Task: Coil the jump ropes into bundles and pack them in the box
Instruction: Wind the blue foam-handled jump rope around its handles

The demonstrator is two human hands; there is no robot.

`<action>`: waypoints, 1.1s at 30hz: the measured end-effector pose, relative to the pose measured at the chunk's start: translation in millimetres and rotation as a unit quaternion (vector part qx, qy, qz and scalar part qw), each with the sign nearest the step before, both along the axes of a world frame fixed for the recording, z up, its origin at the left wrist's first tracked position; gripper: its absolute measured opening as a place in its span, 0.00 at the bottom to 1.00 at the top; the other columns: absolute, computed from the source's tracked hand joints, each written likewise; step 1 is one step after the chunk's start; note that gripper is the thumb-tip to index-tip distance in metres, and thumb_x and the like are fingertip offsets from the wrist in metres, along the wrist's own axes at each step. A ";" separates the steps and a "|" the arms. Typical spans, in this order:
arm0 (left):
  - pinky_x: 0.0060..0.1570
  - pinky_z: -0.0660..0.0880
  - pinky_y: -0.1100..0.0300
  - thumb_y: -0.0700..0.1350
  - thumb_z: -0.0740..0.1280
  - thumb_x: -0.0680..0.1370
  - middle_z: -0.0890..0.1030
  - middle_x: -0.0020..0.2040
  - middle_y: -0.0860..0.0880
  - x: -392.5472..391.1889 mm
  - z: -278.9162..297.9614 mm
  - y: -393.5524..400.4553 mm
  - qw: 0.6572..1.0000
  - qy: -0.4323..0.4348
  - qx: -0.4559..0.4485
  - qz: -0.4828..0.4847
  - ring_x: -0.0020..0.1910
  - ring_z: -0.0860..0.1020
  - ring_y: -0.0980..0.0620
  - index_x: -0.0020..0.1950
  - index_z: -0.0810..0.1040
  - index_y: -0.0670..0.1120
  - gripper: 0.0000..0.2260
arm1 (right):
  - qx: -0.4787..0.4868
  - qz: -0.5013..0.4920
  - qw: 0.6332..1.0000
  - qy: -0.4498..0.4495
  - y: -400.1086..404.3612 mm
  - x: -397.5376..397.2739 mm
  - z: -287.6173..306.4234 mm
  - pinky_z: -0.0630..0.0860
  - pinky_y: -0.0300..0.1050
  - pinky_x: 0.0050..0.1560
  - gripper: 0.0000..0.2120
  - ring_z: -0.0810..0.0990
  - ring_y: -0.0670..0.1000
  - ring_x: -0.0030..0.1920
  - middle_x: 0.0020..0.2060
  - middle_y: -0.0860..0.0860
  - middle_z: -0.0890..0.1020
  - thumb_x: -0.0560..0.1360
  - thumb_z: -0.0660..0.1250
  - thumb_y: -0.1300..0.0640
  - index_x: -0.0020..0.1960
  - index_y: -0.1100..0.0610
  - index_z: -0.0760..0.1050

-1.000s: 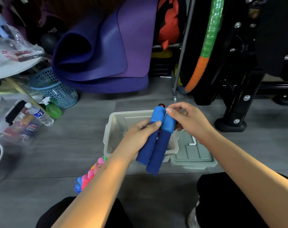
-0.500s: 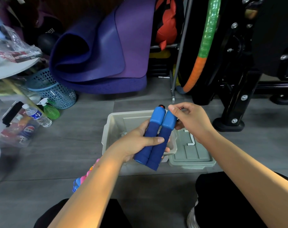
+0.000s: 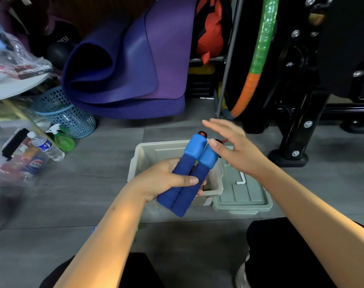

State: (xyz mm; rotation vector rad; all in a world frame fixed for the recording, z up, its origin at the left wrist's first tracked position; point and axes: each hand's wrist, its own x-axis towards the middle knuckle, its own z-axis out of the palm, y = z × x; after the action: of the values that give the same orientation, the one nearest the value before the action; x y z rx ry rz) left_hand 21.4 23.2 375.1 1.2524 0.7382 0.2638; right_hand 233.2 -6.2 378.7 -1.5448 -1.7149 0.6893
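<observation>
Two blue foam jump rope handles lie side by side in my left hand, which grips them around the lower, darker part. They hover above the open beige box on the grey floor. A bit of red and black rope end shows at the handle tops. My right hand is just right of the handle tops, fingers spread and blurred, thumb near the right handle's cap. Most of the rope is hidden behind the handles and hands.
The box's grey-green lid lies on the floor to its right. Folded purple mats, a blue mesh basket, bottles and a black machine base surround the spot. My knees are at the bottom.
My right hand has let go of the handle tops and spread its fingers. My left hand's grip slid lower on the handles, which stay above the box.
</observation>
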 end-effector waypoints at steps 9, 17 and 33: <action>0.46 0.80 0.53 0.36 0.70 0.72 0.84 0.46 0.43 -5.4 2.0 1.4 0.999 -0.017 -0.037 0.000 0.50 0.83 0.41 0.53 0.77 0.42 0.11 | -0.090 0.058 0.980 0.166 -1.2 -4.7 4.0 0.72 0.39 0.60 0.16 0.76 0.39 0.58 0.59 0.41 0.77 0.79 0.59 0.49 0.66 0.41 0.70; 0.37 0.81 0.55 0.37 0.67 0.74 0.85 0.45 0.43 -5.4 6.0 6.3 0.983 -0.028 -0.069 0.170 0.43 0.84 0.46 0.54 0.77 0.40 0.09 | -0.089 -0.037 0.992 0.076 -2.8 -6.5 4.2 0.71 0.37 0.39 0.24 0.76 0.39 0.31 0.43 0.43 0.82 0.77 0.61 0.46 0.72 0.44 0.59; 0.38 0.81 0.55 0.38 0.68 0.76 0.85 0.43 0.45 8.5 2.6 -1.0 0.977 -0.030 -0.045 0.208 0.43 0.84 0.48 0.52 0.78 0.41 0.06 | 0.039 -0.175 0.973 -0.145 -3.3 -21.3 -6.2 0.72 0.43 0.38 0.03 0.75 0.51 0.38 0.41 0.51 0.77 0.76 0.66 0.56 0.47 0.56 0.76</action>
State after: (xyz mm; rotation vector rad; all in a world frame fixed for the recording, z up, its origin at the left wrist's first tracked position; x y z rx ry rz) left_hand 29.9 22.3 377.7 0.9916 0.9466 0.6017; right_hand 212.0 -9.5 372.5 -1.8994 -1.5867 0.2230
